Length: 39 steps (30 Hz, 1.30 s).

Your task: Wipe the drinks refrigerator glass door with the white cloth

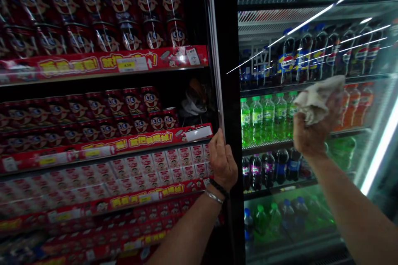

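My left hand (222,159) grips the black frame edge of a fridge door (228,91), fingers wrapped around it at mid height; a dark band and a metal bracelet sit on that wrist. My right hand (311,132) holds a crumpled white cloth (317,97) pressed against the glass of the fridge door (357,103). Behind the glass stand rows of bottles: green soda bottles (264,118), dark cola bottles (314,51) above, and orange bottles at the right.
To the left, open shelves hold red cans with a cartoon face (93,12) and small white-and-red cartons (161,165), with red price strips (102,64) along each edge. Light strips reflect in the glass. More bottles fill the fridge's lower shelves (280,215).
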Available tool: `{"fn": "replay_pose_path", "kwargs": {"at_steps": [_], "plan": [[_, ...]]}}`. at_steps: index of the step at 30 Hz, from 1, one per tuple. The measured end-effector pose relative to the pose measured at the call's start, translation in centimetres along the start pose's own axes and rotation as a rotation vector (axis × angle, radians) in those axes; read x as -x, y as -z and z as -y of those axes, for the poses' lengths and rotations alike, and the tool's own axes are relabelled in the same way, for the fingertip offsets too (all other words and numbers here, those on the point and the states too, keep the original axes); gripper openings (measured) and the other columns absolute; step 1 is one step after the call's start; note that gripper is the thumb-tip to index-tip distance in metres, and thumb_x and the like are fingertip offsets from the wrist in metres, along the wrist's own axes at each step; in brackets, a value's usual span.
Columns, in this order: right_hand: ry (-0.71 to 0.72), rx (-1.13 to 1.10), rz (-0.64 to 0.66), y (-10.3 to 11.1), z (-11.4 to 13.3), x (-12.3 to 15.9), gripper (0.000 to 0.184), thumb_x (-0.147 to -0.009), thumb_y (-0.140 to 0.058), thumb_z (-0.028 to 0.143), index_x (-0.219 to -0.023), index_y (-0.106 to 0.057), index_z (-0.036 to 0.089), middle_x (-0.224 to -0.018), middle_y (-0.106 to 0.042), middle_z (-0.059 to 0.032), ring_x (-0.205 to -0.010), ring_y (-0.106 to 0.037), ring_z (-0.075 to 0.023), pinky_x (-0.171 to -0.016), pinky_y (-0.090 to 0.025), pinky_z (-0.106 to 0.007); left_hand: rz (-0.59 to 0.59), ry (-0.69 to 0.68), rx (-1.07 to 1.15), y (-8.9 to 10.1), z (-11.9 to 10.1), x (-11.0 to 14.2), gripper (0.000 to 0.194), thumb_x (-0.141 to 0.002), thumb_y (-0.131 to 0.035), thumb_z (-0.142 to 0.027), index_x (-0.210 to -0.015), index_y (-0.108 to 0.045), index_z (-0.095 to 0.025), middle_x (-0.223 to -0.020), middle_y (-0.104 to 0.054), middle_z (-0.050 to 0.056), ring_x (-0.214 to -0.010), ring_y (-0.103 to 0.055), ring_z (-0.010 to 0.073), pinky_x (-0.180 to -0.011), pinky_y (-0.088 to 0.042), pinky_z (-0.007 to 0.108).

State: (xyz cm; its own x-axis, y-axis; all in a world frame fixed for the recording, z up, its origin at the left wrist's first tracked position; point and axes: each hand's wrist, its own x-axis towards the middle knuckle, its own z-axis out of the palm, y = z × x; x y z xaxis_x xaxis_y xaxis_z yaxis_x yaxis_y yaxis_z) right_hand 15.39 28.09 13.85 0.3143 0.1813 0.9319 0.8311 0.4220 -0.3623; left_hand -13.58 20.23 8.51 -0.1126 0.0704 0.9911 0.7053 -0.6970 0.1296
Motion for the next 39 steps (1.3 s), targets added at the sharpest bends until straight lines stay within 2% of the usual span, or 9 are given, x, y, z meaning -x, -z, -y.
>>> {"fn": "replay_pose_path", "kwargs": {"at_steps": [5, 9, 13, 17, 22, 26, 30, 35, 39], "plan": [[0.438, 0.047, 0.142, -0.4, 15.3, -0.4, 0.074, -0.113, -0.049, 0.065, -0.177, -0.036, 0.032, -0.185, -0.002, -0.0082, -0.169, -0.005, -0.0469, -0.13, -0.012, -0.083, 0.004, 0.089, 0.086, 0.3, 0.3, 2.0, 0.054, -0.115, -0.043, -0.023, -0.168, -0.044, -0.018, -0.164, -0.057, 0.015, -0.154, -0.052, 0.0211, -0.132, -0.044, 0.044], [0.585, -0.019, 0.192, -0.5, 19.4, 2.2, 0.073, -0.112, -0.058, 0.062, -0.176, -0.037, 0.034, -0.184, -0.008, -0.01, -0.169, -0.004, -0.0481, -0.129, -0.004, -0.085, 0.074, 0.283, 0.351, 2.5, 0.5, 0.6, 0.047, -0.118, -0.037, -0.038, -0.146, -0.067, -0.015, -0.145, -0.072, 0.014, -0.138, -0.066, 0.0208, -0.122, -0.052, 0.041], [0.627, -0.045, 0.296, 0.3, 17.3, 9.2, 0.072, -0.112, -0.059, 0.055, -0.177, -0.035, 0.035, -0.183, -0.015, -0.0099, -0.168, -0.007, -0.0491, -0.13, -0.002, -0.085, -0.005, 0.343, 0.457, 4.4, 1.2, -3.9, 0.052, -0.118, -0.036, -0.053, -0.135, -0.07, -0.018, -0.128, -0.077, 0.01, -0.119, -0.072, 0.0182, -0.105, -0.059, 0.035], [0.649, -0.045, 0.397, 1.9, 13.3, 20.1, 0.076, -0.104, -0.064, 0.032, -0.176, -0.039, 0.033, -0.18, -0.024, -0.0134, -0.167, -0.012, -0.05, -0.13, -0.004, -0.085, 0.058, 0.161, 0.356, 3.6, 1.0, -7.5, 0.056, -0.116, -0.037, -0.062, -0.145, -0.061, -0.02, -0.14, -0.069, 0.012, -0.132, -0.067, 0.0223, -0.116, -0.054, 0.041], [0.644, -0.049, 0.651, 4.5, 8.4, 33.5, 0.075, -0.088, -0.067, 0.017, -0.162, -0.06, 0.029, -0.167, -0.045, -0.0145, -0.164, -0.019, -0.0505, -0.129, -0.007, -0.085, 0.121, -0.047, 0.046, 0.0, 0.1, -7.9, 0.071, -0.112, -0.039, -0.068, -0.167, -0.035, -0.022, -0.152, -0.056, 0.018, -0.144, -0.053, 0.0302, -0.128, -0.041, 0.052], [0.602, -0.08, 0.715, 5.5, 6.8, 37.6, 0.078, -0.081, -0.068, 0.013, -0.157, -0.064, 0.03, -0.164, -0.049, -0.0118, -0.162, -0.027, -0.0463, -0.134, -0.007, -0.078, 0.05, -0.094, -0.005, -1.7, 0.7, -7.0, 0.065, -0.117, -0.032, -0.051, -0.176, -0.017, -0.029, -0.157, -0.05, 0.016, -0.14, -0.051, 0.0261, -0.125, -0.042, 0.046], [0.607, -0.127, 0.595, 4.0, 7.8, 32.9, 0.074, -0.086, -0.064, 0.013, -0.158, -0.062, 0.031, -0.169, -0.046, -0.0103, -0.166, -0.023, -0.0415, -0.137, -0.003, -0.072, 0.02, -0.116, 0.045, -1.4, 1.1, -6.9, 0.062, -0.117, -0.035, -0.045, -0.177, -0.018, -0.036, -0.161, -0.049, 0.012, -0.132, -0.052, 0.023, -0.122, -0.042, 0.041], [0.562, -0.071, 0.287, 1.1, 9.6, 18.5, 0.067, -0.109, -0.055, 0.044, -0.173, -0.041, 0.028, -0.18, -0.025, -0.0148, -0.169, -0.015, -0.0452, -0.135, -0.005, -0.075, 0.01, -0.087, 0.067, -0.7, 0.8, -7.1, 0.058, -0.117, -0.038, -0.039, -0.175, -0.031, -0.033, -0.158, -0.055, 0.01, -0.128, -0.054, 0.0211, -0.116, -0.043, 0.037], [0.414, 0.083, 0.103, 0.4, 7.3, 7.7, 0.076, -0.114, -0.042, 0.055, -0.179, -0.026, 0.019, -0.182, -0.014, -0.019, -0.17, -0.01, -0.0434, -0.134, -0.014, -0.074, -0.006, -0.119, 0.071, -0.5, 0.8, -7.1, 0.057, -0.116, -0.043, -0.033, -0.172, -0.038, -0.023, -0.158, -0.058, 0.013, -0.124, -0.055, 0.0202, -0.114, -0.044, 0.036]]}}
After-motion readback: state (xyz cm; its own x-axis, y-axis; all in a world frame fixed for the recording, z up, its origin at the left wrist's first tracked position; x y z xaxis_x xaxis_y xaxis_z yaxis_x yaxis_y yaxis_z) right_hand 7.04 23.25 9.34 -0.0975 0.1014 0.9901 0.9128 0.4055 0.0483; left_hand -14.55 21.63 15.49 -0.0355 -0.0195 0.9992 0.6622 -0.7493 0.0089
